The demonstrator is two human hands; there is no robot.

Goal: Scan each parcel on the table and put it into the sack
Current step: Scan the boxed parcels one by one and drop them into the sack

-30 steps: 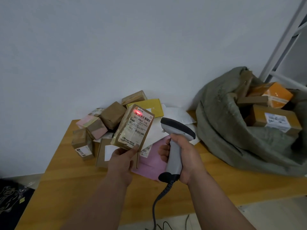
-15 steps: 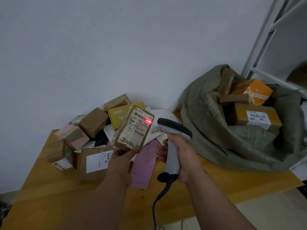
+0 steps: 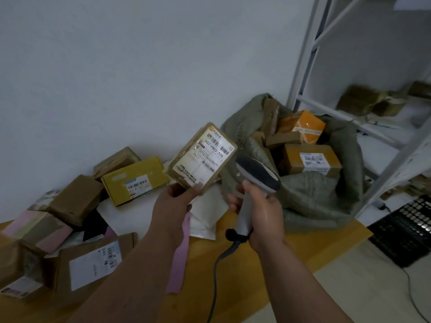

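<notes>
Both hands are busy: the left hand (image 3: 173, 206) pinches the labelled parcel (image 3: 202, 157) by its lower edge, label tilted toward the scanner (image 3: 254, 183) gripped in the right hand (image 3: 261, 213), just beside the open sack (image 3: 314, 194)

Both forearms are extended forward and raised. The left hand (image 3: 173, 206) is pinched with thumb uppermost; the right hand (image 3: 263, 212) is curled in a fist-like grip.
</notes>
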